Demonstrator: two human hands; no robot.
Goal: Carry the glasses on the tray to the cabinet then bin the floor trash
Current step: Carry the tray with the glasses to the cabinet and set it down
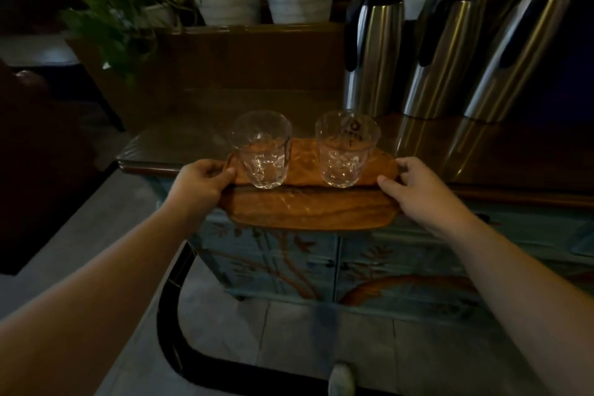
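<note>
Both the left hand and right hand are grasping the wooden tray with fingers curled, half overhanging the cabinet worktop, so tilting risks sliding the two glasses.

Cabinet bears flasks and, seemingly, tray.

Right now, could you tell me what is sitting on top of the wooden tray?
Two empty clear glasses, left glass and right glass, stand upright on the wooden tray. The left hand and right hand cover its ends.
</note>
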